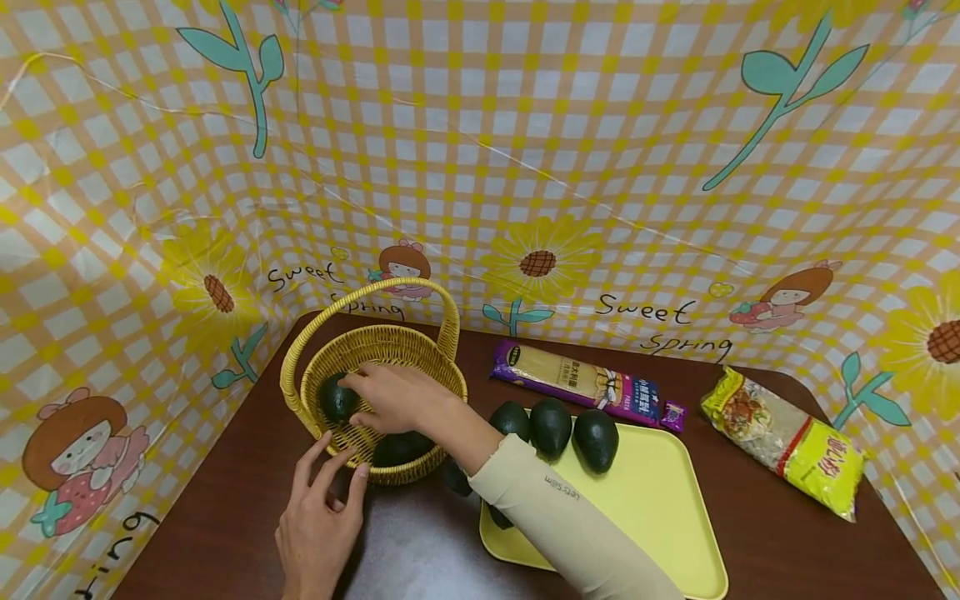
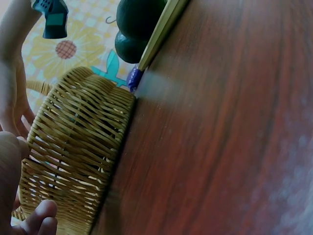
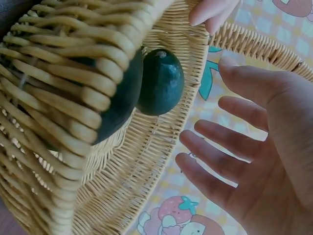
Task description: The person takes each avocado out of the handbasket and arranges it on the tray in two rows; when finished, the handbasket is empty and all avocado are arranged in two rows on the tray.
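Observation:
A yellow wicker basket (image 1: 386, 333) with a tall handle stands left of centre, with one dark green avocado (image 1: 337, 400) at its left side and another dark green fruit (image 1: 397, 450) near the front wall. My right hand (image 1: 397, 400) reaches over the basket. In the right wrist view its fingers (image 3: 215, 139) are spread and hold nothing, apart from the avocado (image 3: 164, 83). At the basket's front rim is my left hand (image 1: 322, 512), fingers loosely bent. The left wrist view shows its fingers (image 2: 41, 215) beside the woven wall (image 2: 73, 132); whether they touch it I cannot tell.
Right of the basket lies a yellow tray (image 1: 660, 500) with several avocados (image 1: 596, 440) along its far left part. Another dark fruit (image 1: 457, 477) is partly hidden by my right arm. Behind are a pasta packet (image 1: 570, 379), a small purple packet (image 1: 673, 415) and a yellow food bag (image 1: 783, 442).

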The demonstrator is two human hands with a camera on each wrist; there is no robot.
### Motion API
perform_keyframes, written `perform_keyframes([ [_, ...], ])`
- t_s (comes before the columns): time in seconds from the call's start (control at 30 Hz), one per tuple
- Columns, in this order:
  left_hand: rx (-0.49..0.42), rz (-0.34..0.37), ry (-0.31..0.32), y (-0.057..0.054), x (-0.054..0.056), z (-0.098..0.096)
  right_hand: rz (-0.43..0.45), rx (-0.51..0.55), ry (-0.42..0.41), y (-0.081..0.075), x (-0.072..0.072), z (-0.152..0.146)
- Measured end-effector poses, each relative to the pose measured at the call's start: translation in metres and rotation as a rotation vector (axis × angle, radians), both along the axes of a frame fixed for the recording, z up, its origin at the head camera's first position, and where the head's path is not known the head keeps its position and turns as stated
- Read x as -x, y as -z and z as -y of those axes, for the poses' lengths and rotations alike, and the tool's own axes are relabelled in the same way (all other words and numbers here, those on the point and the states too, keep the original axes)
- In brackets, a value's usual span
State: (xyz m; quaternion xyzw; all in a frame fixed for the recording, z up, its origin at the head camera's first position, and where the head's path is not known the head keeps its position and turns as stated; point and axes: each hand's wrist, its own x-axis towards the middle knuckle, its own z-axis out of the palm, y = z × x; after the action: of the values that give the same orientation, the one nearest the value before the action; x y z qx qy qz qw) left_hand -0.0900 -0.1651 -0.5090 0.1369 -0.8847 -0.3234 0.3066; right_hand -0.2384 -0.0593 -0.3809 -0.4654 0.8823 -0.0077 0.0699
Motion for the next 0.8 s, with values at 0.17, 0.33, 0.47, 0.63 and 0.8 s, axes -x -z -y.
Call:
perform_keyframes([
  [0.17,0.002,-0.004,0.000,0.001,0.001,0.000,0.068,-0.032,0.005,-0.003,0.009,0.007],
  [0.33,0.002,-0.001,0.000,0.001,0.001,0.000,0.100,-0.070,0.025,-0.004,0.016,0.015],
  [0.47,0.002,0.002,0.002,0.001,0.001,0.000,0.117,-0.089,0.031,-0.003,0.018,0.020],
  [0.63,0.006,0.001,0.001,0.001,0.002,0.001,0.118,-0.108,0.029,0.001,0.020,0.025],
  [0.8,0.008,0.001,0.000,0.002,0.002,0.001,0.136,-0.133,0.044,0.004,0.023,0.030],
])
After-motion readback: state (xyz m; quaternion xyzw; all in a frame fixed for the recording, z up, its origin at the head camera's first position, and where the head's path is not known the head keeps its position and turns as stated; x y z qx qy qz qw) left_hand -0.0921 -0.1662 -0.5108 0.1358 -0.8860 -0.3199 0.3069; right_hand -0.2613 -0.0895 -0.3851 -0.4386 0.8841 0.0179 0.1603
